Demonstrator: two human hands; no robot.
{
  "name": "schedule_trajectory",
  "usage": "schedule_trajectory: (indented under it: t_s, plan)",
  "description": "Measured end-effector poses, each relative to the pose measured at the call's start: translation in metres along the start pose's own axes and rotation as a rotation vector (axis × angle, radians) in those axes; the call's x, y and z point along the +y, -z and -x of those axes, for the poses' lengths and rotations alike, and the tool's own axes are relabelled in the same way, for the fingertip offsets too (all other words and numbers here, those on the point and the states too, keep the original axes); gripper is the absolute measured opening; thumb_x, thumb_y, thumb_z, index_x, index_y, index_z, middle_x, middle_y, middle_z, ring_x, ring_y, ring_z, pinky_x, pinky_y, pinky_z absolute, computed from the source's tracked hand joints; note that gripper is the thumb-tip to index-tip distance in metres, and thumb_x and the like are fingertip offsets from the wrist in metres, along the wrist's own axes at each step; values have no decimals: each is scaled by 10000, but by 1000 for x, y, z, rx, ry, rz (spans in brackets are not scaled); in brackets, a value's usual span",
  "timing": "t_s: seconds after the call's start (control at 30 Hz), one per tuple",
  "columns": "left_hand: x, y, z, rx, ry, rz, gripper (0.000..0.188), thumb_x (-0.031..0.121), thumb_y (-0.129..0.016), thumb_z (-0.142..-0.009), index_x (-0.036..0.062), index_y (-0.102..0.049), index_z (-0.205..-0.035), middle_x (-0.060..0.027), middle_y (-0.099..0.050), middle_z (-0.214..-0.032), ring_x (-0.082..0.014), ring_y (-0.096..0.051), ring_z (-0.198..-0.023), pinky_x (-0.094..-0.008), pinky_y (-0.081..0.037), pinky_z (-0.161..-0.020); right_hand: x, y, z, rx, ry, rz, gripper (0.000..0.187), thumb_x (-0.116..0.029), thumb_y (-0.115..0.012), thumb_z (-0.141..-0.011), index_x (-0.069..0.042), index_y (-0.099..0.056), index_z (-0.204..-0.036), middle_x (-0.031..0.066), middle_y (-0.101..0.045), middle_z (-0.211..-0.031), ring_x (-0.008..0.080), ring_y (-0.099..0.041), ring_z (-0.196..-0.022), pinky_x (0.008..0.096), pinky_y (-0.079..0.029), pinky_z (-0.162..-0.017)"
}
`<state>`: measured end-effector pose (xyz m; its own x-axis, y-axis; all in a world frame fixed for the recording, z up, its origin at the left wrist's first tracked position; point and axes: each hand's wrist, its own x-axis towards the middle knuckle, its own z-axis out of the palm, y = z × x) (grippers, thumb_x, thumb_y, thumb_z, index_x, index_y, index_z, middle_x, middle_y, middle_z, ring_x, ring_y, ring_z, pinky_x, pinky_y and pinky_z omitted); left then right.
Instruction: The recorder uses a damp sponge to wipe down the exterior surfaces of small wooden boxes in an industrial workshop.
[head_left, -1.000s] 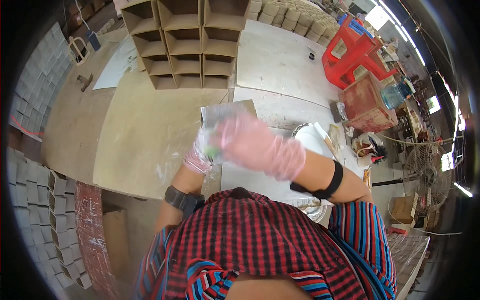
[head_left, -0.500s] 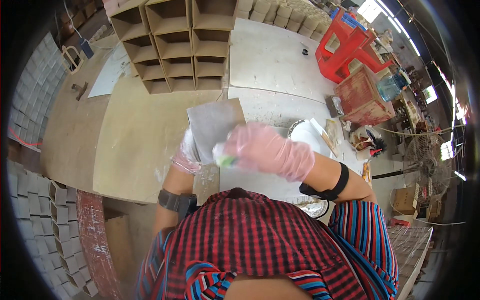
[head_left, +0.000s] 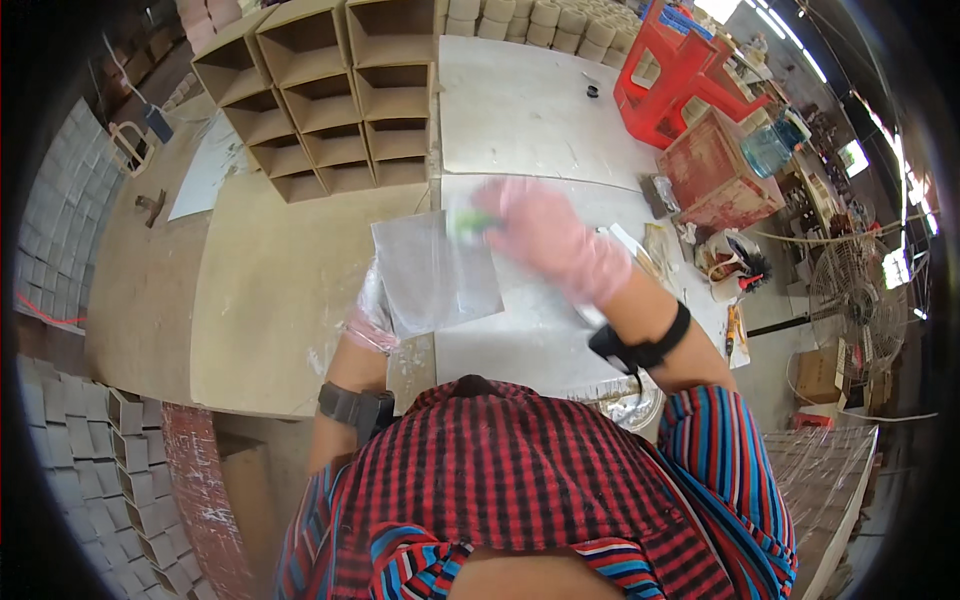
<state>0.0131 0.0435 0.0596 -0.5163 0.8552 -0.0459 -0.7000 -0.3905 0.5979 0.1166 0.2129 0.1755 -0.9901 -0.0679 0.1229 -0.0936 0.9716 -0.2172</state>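
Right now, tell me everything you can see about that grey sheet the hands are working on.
The grey sheet is a thin, flat, roughly square panel with a dull, pale surface, perhaps board or metal. It lies slightly skewed across the seam between the tan board and the whitish worktop. The left hand holds its lower left edge; the blurred right hand, in a pink glove, presses something green on its upper right corner.
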Motion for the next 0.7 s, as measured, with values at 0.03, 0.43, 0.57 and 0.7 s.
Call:
schedule_trajectory:
  t_s: [0.03, 0.43, 0.57, 0.7]
  plan:
    - [2, -6, 0, 45, 125, 191, 364, 266, -394, -918, 22, -459, -1181, -113, -535, -1155, -229, -545, -1012, -357, -462, -867, 13, 2, -10, 157, -45, 14, 257, -267, -566, -765, -165, -600, -998, 102, -602, -903, 289, -578, -839, 377, -470, -738]
    - [27, -45, 3, -90, -450, -1721, 332, 192, -515, -869, 35, -464, -1157, -104, -543, -1107, -205, -539, -997, -326, -445, -864, -29, 1, 9, 224, 248, 77, 257, -219, -587, -729, -144, -598, -975, 92, -603, -812, 254, -584, -780, 366, -466, -694]
    - [10, 13, -10, -82, -327, -721, 452, 144, -638, -764, 45, -462, -1168, -96, -541, -1124, -178, -540, -993, -304, -445, -842, -29, -25, 35, 2, 378, 35, 286, -211, -590, -723, -166, -582, -1006, 93, -580, -803, 237, -579, -768, 368, -467, -686]
    - [15, 12, -8, -80, -360, -693, 308, 107, -492, -873, 36, -455, -1171, -89, -536, -1105, -179, -527, -971, -307, -441, -860, -19, -4, 16, 279, 291, 15, 319, -215, -601, -709, -154, -572, -1021, 86, -578, -824, 248, -576, -782, 368, -465, -694]
